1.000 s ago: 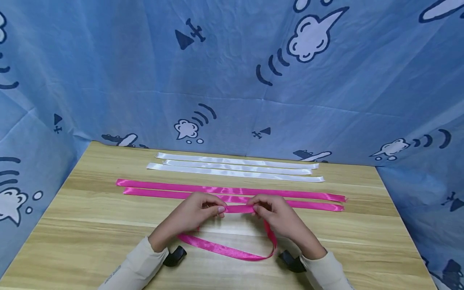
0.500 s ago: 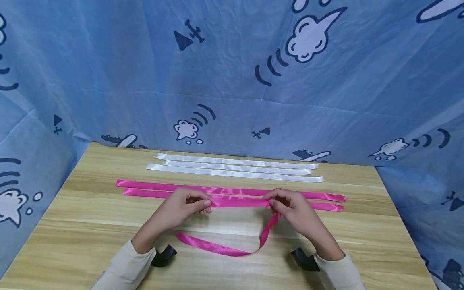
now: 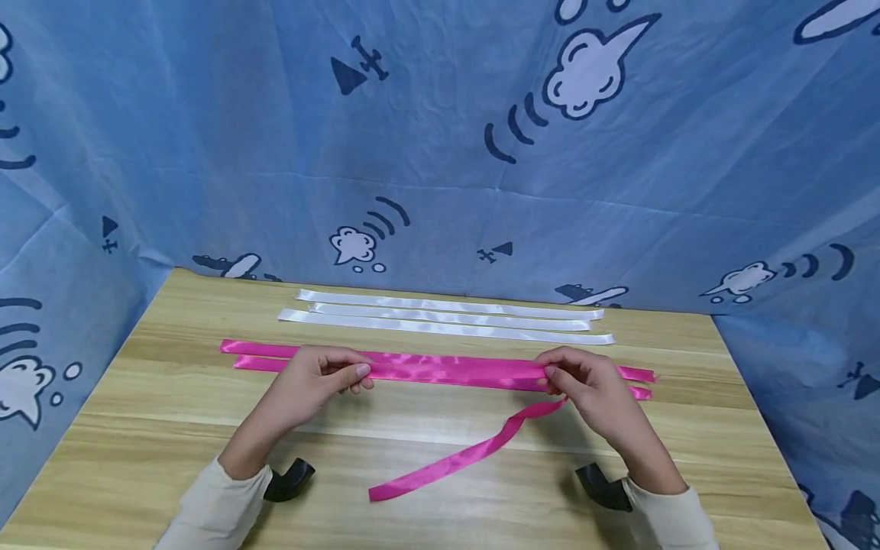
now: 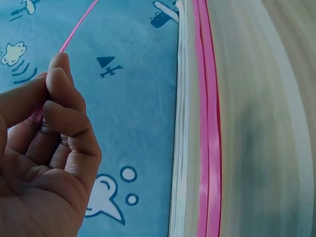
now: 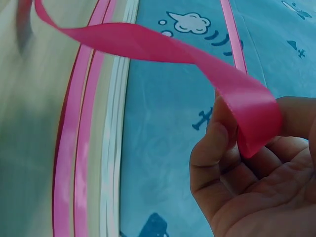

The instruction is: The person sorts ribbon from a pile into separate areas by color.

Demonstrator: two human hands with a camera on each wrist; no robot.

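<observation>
A pink satin ribbon [image 3: 454, 371] stretches between my two hands above the table. My left hand [image 3: 315, 386] pinches it near one end between thumb and forefinger; in the left wrist view the ribbon [image 4: 79, 25] runs up from the fingertips as a thin line. My right hand [image 3: 584, 386] pinches the same ribbon further along. From there a loose tail [image 3: 474, 454] hangs and slants down toward the front, twisting on the way. In the right wrist view this tail [image 5: 148, 43] curls over the right fingers.
Two pink ribbons [image 3: 264, 351] lie side by side across the wooden table [image 3: 172, 428], partly covered by the held one. Behind them lie three white ribbons [image 3: 440, 328]. A blue patterned cloth [image 3: 440, 153] hangs along the back and sides.
My hands have moved apart, left hand leftward and right hand rightward, so the stretch of ribbon between them is much longer. The loose tail has swung from a curve to a slanting line.
</observation>
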